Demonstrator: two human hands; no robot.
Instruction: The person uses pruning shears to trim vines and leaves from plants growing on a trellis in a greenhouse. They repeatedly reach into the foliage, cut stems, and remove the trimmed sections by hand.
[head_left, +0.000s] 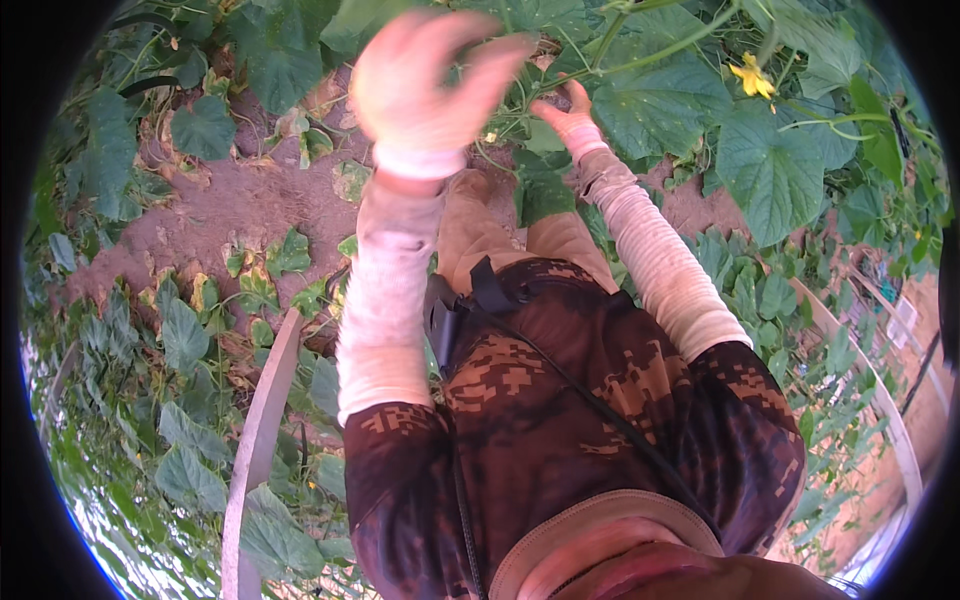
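Note:
My left hand (439, 94) is raised in front of me, blurred by motion. Its thumb and fingers are apart, and nothing shows between them. To the right, my right hand (571, 120) reaches in among the vines. Its thumb and a finger are spread beside a thin green vine stem (581, 73); the other fingers are hidden, so a grip on the stem cannot be made out. A broad green leaf (660, 105) hangs just right of this hand. Further right, a yellow flower (751, 76) is on the same tangle of cucumber-like plants.
Bare soil (217, 214) with dry, yellowed leaves lies at left. A pale curved strip (262, 435) rises among low plants on my left. Another pale strip (885, 390) curves through the plants on my right. A dark strap (600, 409) crosses my camouflage shirt.

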